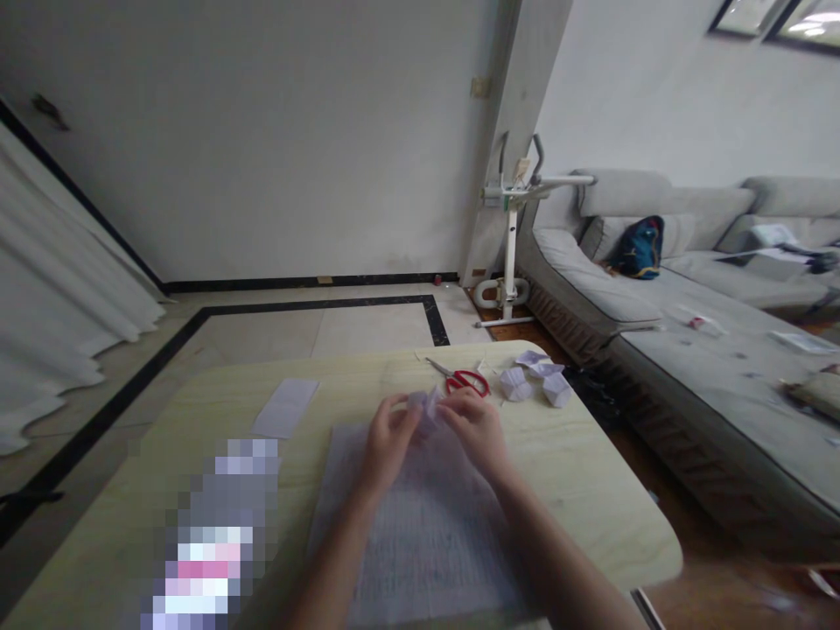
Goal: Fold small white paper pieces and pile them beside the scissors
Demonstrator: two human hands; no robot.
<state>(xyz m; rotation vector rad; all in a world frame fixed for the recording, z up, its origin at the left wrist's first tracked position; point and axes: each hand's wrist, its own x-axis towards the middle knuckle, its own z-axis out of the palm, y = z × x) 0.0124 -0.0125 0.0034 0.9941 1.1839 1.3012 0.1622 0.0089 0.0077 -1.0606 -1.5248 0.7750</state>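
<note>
Between my two hands is a small piece of folded white paper (pixel 430 404), pinched from both sides above the table. My left hand (pixel 392 431) grips its left side with thumb and fingers. On its right side, the fingertips of my right hand (pixel 473 424) are closed on the paper; its exact folds are blurred. Beneath both hands lies a large printed sheet (pixel 426 542). Red-handled scissors (pixel 467 381) rest just beyond my right hand. Several folded paper pieces (pixel 535 378) sit together at the table's far right corner.
A flat stack of white paper (pixel 287 408) lies at the far left of the light wooden table (pixel 577 490). A pixelated patch (pixel 210 542) covers something at the near left. To the right stands a grey sofa (pixel 709 376); a white exercise machine (pixel 510 245) is behind the table.
</note>
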